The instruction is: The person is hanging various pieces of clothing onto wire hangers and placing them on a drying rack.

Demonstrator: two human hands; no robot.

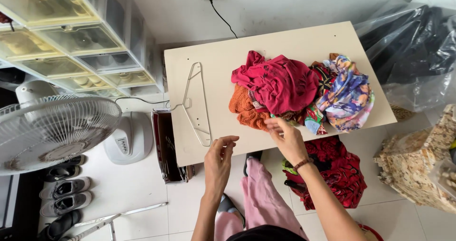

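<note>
At the far left of the frame we see a white electric fan (54, 129), with clear stacked shoe boxes (71, 41) above it in the upper left and several shoes (64, 193) on the floor at the lower left. Moving right, a pale table (228, 65) fills the centre, and 1 thin wire hanger (198, 103) lies flat on its left part, hook pointing left over the edge.

Just below the hanger's lower end, our left hand (219, 162) hovers at the table's near edge, fingers loosely curled and half open, holding nothing; the fingertips sit near the hanger but apart from it. We judge the hanger light and stiff, a little slippery, best taken by its shoulder or neck.

Right of centre, our right hand (285, 139), with a bead bracelet at the wrist, reaches palm down to the near edge of the pile of clothes (297, 93). Its fingers are spread fairly wide and touch the cloth, though we cannot tell whether they have pinched any of it. The pile sits on the table's right half: a crimson garment (280, 81) on top, an orange knit (244, 110) at its left, a floral print (349, 96) at its right. We judge these soft, limp and light, easiest gathered by a hem or collar.

Below the table lies a red bundle (337, 172), and dark plastic bags (411, 41) fill the upper right.
</note>
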